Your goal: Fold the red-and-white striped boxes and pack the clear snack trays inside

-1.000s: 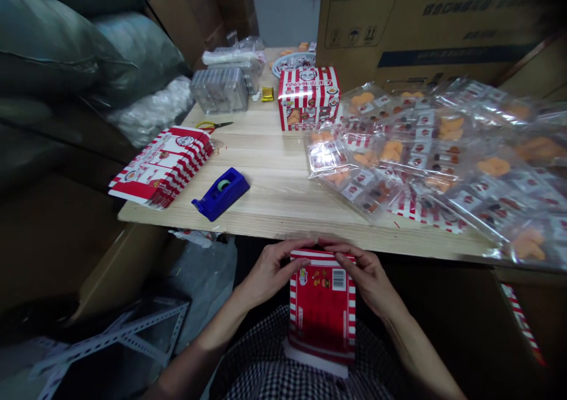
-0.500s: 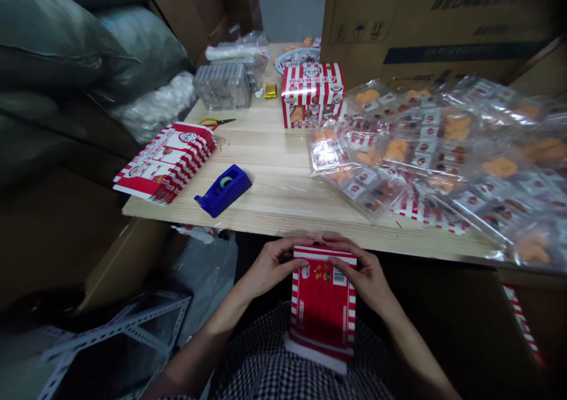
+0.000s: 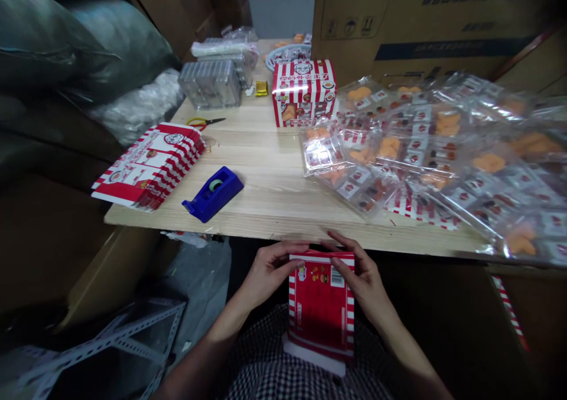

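A flat red-and-white striped carton [image 3: 321, 305] rests upright against my checked shirt, its printed panel with a barcode turned toward me. My left hand [image 3: 272, 267] grips its upper left corner, thumb on the face and fingers behind. At the upper right corner, my right hand [image 3: 361, 270] pinches the same carton with the thumb in front; its index finger is lifted off the edge. A white flap shows at the carton's bottom. Just beyond my hands lies the table edge, with a blue tape dispenser [image 3: 213, 193] to the left.
A stack of flattened striped cartons [image 3: 150, 163] sits at the table's left, near yellow-handled scissors [image 3: 204, 122]. Behind stand clear plastic cases [image 3: 210, 84] and an assembled striped box [image 3: 304, 93]. Clear packs of toy food [image 3: 390, 152] cover the right side. A large cardboard box [image 3: 354, 22] stands behind.
The top edge of the carton has folded, so its white top strip shows less. My right index finger has risen. The view has shifted slightly to the right.
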Motion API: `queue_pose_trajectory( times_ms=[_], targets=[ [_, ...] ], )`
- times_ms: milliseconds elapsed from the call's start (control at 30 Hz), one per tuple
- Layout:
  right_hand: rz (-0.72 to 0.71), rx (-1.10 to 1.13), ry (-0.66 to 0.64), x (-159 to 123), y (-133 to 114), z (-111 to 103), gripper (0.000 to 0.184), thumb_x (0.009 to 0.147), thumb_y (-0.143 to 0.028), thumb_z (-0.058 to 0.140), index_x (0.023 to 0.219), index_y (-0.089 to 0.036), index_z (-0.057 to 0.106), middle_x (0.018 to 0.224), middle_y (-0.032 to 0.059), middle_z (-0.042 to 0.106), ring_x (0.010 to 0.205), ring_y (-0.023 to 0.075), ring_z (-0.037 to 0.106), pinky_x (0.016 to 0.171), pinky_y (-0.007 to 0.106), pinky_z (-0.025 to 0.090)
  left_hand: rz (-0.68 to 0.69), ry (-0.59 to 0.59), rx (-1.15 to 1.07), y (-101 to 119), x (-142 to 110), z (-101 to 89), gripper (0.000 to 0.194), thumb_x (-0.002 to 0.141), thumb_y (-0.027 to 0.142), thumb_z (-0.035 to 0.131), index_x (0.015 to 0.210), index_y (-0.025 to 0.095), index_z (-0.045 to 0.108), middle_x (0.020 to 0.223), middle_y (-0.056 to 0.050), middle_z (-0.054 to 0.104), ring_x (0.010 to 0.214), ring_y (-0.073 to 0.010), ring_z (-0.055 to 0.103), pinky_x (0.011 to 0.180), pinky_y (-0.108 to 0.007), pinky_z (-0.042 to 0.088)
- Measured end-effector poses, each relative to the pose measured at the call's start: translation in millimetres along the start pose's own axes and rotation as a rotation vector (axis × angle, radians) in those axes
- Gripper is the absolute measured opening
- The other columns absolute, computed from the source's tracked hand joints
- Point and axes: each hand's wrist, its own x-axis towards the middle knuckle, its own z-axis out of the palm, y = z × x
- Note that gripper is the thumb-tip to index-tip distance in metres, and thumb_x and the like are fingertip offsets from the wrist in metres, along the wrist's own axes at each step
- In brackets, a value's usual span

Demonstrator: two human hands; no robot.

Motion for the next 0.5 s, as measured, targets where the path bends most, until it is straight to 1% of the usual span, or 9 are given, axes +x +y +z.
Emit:
queue_pose_trajectory(
  times_ms=[67, 100, 167, 200, 267, 333, 367, 433, 500],
  targets=[
    [0.073, 0.11, 0.027, -9, -6, 3, 0.033, 0.097, -0.039, 0.061, 0.131, -0.036, 0.062, 0.144, 0.0041, 0.06, 0.129, 0.0266, 0.06, 0.111, 0.05, 0.045, 0.065, 0.012, 0.059, 8, -6, 2.0, 0.024, 0.09, 0.022, 0.07, 0.113, 0.025, 0.077, 0.126, -0.008, 0.072, 0.121, -0.0235, 0.065, 0.108, -0.042, 0.048],
    [0.089, 0.145, 0.034, -14, -9, 4, 0.032, 0.099, -0.04, 0.057, 0.13, -0.035, 0.062, 0.142, 0.0046, 0.061, 0.126, 0.0266, 0.062, 0.11, 0.05, 0.046, 0.098, 0.004, 0.083, 13, -9, 2.0, 0.025, 0.091, 0.021, 0.069, 0.114, 0.025, 0.076, 0.126, -0.008, 0.072, 0.12, -0.023, 0.066, 0.107, -0.041, 0.049],
    [0.085, 0.144, 0.045, -21, -17, 7, 0.027, 0.101, -0.041, 0.053, 0.123, -0.032, 0.066, 0.138, 0.0055, 0.064, 0.123, 0.0264, 0.063, 0.11, 0.05, 0.046, 0.143, -0.036, 0.115, 23, -14, -0.8, 0.024, 0.091, 0.02, 0.069, 0.113, 0.024, 0.076, 0.123, -0.008, 0.073, 0.115, -0.0221, 0.068, 0.102, -0.039, 0.052],
    [0.079, 0.122, 0.041, -24, -21, 9, 0.025, 0.102, -0.041, 0.052, 0.118, -0.031, 0.068, 0.137, 0.0057, 0.064, 0.123, 0.0262, 0.064, 0.11, 0.049, 0.046, 0.144, -0.066, 0.126, 29, -15, -3.3, 0.021, 0.091, 0.021, 0.068, 0.111, 0.023, 0.076, 0.12, -0.009, 0.074, 0.111, -0.0214, 0.069, 0.098, -0.037, 0.053],
    [0.059, 0.051, 0.013, -28, -28, 13, 0.023, 0.102, -0.041, 0.052, 0.104, -0.028, 0.071, 0.136, 0.0056, 0.063, 0.126, 0.0261, 0.061, 0.112, 0.047, 0.043, 0.095, -0.144, 0.157, 41, -11, -9.6, 0.015, 0.092, 0.023, 0.067, 0.103, 0.02, 0.077, 0.112, -0.009, 0.075, 0.102, -0.0193, 0.07, 0.091, -0.033, 0.053],
    [0.03, -0.004, -0.019, -30, -32, 18, 0.022, 0.101, -0.039, 0.053, 0.094, -0.026, 0.07, 0.139, 0.0048, 0.059, 0.132, 0.0259, 0.055, 0.115, 0.046, 0.04, 0.011, -0.255, 0.18, 52, -2, -15.5, 0.014, 0.093, 0.028, 0.067, 0.093, 0.017, 0.075, 0.101, -0.007, 0.074, 0.093, -0.0166, 0.069, 0.085, -0.03, 0.052],
    [0.02, -0.008, -0.032, -31, -33, 21, 0.022, 0.101, -0.038, 0.053, 0.092, -0.026, 0.068, 0.142, 0.0042, 0.056, 0.134, 0.0258, 0.053, 0.115, 0.046, 0.039, -0.037, -0.329, 0.177, 56, 3, -17.6, 0.015, 0.093, 0.03, 0.067, 0.092, 0.016, 0.074, 0.096, -0.006, 0.073, 0.089, -0.0155, 0.067, 0.082, -0.028, 0.051],
    [0.014, 0.015, -0.04, -34, -33, 25, 0.019, 0.101, -0.036, 0.053, 0.09, -0.026, 0.065, 0.147, 0.0028, 0.051, 0.139, 0.0256, 0.047, 0.115, 0.047, 0.039, -0.123, -0.504, 0.144, 63, 16, -20.1, 0.017, 0.092, 0.032, 0.067, 0.095, 0.016, 0.071, 0.094, -0.005, 0.071, 0.086, -0.0148, 0.064, 0.079, -0.027, 0.049],
    [0.011, 0.038, -0.033, -36, -32, 27, 0.016, 0.101, -0.035, 0.053, 0.092, -0.026, 0.063, 0.149, 0.0022, 0.048, 0.142, 0.0258, 0.044, 0.116, 0.048, 0.038, -0.196, -0.667, 0.116, 67, 28, -20.6, 0.021, 0.091, 0.034, 0.068, 0.104, 0.018, 0.07, 0.098, -0.004, 0.07, 0.087, -0.0146, 0.062, 0.078, -0.027, 0.047]
  ],
)
